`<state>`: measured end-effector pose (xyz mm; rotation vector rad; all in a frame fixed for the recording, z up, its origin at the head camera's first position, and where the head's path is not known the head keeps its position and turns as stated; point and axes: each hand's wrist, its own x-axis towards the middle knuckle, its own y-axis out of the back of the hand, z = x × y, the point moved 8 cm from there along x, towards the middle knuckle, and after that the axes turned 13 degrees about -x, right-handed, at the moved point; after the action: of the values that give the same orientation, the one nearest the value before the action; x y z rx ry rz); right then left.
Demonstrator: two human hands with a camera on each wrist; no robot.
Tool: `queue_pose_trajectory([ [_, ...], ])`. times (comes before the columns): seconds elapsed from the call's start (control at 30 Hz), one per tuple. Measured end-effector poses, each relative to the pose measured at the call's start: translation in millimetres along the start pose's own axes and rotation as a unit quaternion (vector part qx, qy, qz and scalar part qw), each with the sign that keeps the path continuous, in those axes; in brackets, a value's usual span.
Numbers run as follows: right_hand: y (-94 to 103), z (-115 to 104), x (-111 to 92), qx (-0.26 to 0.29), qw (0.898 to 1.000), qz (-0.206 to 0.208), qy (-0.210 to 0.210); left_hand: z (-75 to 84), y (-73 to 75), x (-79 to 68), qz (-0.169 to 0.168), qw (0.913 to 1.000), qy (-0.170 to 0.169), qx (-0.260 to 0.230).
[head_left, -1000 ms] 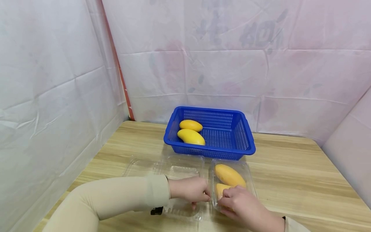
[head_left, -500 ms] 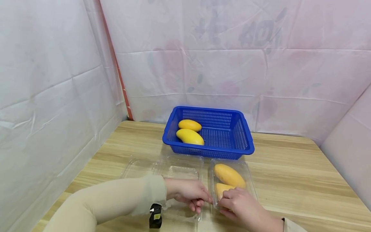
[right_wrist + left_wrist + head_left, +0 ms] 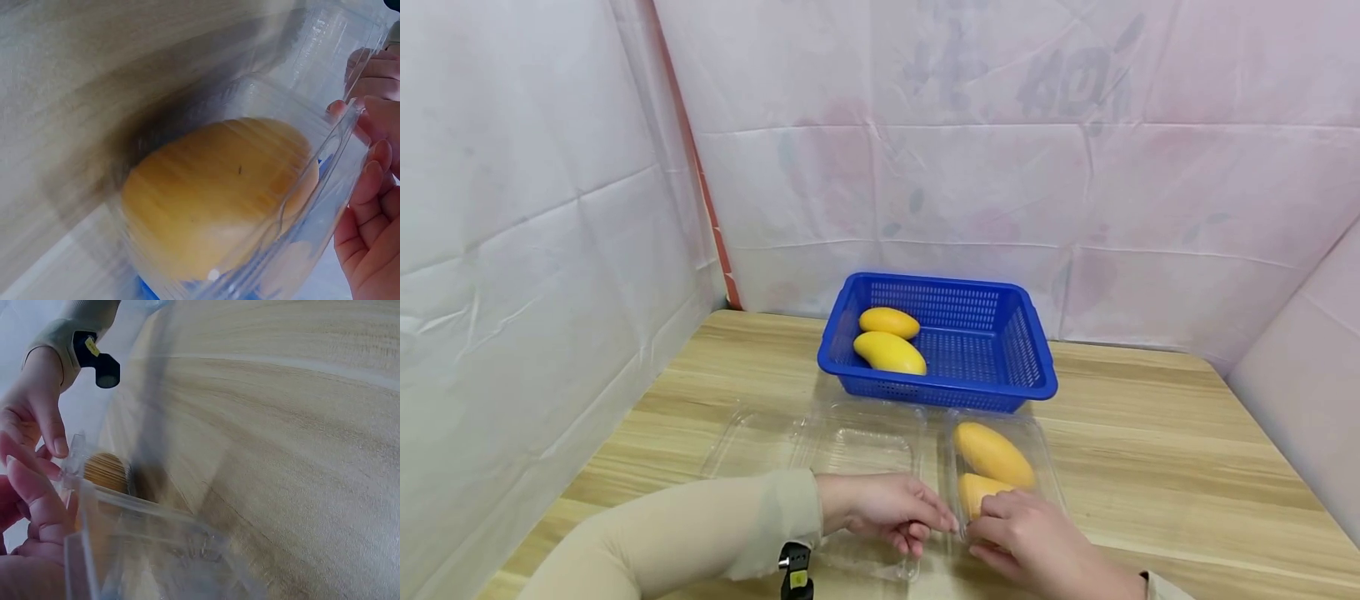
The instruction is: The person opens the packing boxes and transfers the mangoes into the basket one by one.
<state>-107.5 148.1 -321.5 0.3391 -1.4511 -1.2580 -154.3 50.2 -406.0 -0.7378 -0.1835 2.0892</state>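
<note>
Two yellow-orange mangoes (image 3: 994, 455) lie inside a closed clear plastic container (image 3: 1049, 471) at the right front of the table. My right hand (image 3: 1026, 537) holds this container's near left corner, its curled fingers partly covering the nearer mango (image 3: 219, 194). From the left, my left hand (image 3: 891, 507) reaches across and pinches the rim at the same corner between thumb and finger. In the left wrist view the fingertips of both hands meet at the clear rim. A second clear container (image 3: 872, 454) lies open under my left forearm, its lid (image 3: 760, 437) spread to the left.
Behind the containers stands a blue perforated basket (image 3: 940, 388) with two yellow mangoes (image 3: 889, 352) at its left end. The wooden table (image 3: 1150, 458) extends to the right. White sheets (image 3: 880, 192) hang along the back and sides. A black strap (image 3: 796, 571) is on the left wrist.
My left hand has turned, and its fingertips have shifted slightly right to the filled container's corner. My right hand has stayed at that corner. The mangoes and basket have not moved.
</note>
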Motion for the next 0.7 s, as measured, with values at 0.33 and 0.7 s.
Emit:
queue_pose_trajectory([
  [0.33,11.2,-2.2,7.0,0.024,0.999,0.024,-0.006,5.5,-2.9,-2.8,0.000,0.9991,-0.035,-0.025],
  [0.7,20.7,1.0,9.9,0.029,0.997,0.057,-0.047,19.6,-4.6,-5.6,0.030,0.9946,-0.098,-0.017],
])
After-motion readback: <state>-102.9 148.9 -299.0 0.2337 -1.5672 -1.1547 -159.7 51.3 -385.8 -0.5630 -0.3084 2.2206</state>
